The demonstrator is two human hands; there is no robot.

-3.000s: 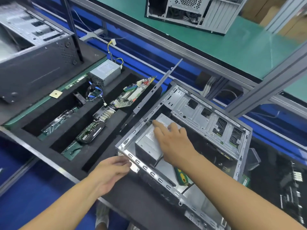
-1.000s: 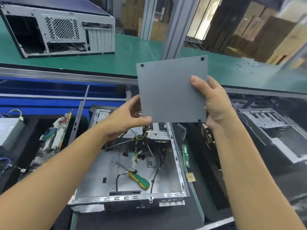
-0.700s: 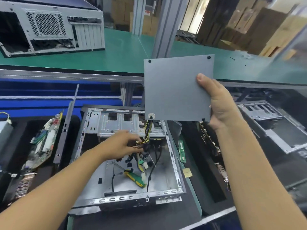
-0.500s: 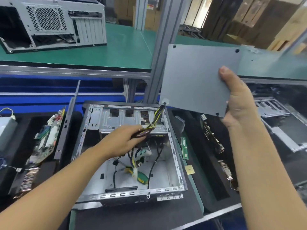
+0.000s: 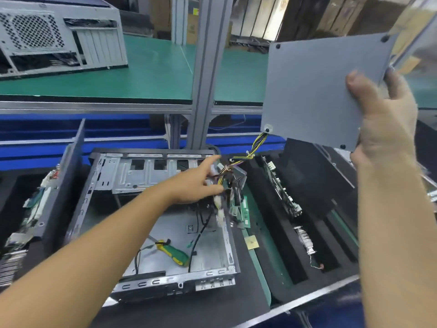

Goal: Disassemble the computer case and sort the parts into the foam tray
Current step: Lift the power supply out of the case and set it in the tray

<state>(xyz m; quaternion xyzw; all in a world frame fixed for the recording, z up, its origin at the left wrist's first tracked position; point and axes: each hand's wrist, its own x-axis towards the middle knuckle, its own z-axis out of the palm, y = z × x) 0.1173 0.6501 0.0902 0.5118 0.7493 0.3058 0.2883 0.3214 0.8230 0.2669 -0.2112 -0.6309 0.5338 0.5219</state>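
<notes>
- The right hand point(image 5: 383, 129) gripped the grey power supply unit point(image 5: 321, 91) by its right edge, held high and to the right of the open computer case point(image 5: 132, 176).
- Its cable bundle point(image 5: 256, 147) ran down-left from the unit's lower corner into the left hand point(image 5: 201, 183), closed on the wires over the case's right wall (the nearer hand to the snag).
- The foam tray point(image 5: 298, 278) lay just right of the case, below the unit.

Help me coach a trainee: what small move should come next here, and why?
Probably the left hand should lift the cable bundle clear over the open case's right wall. The right hand holds the grey power supply aloft, and its wires run down into that bundle.
</notes>
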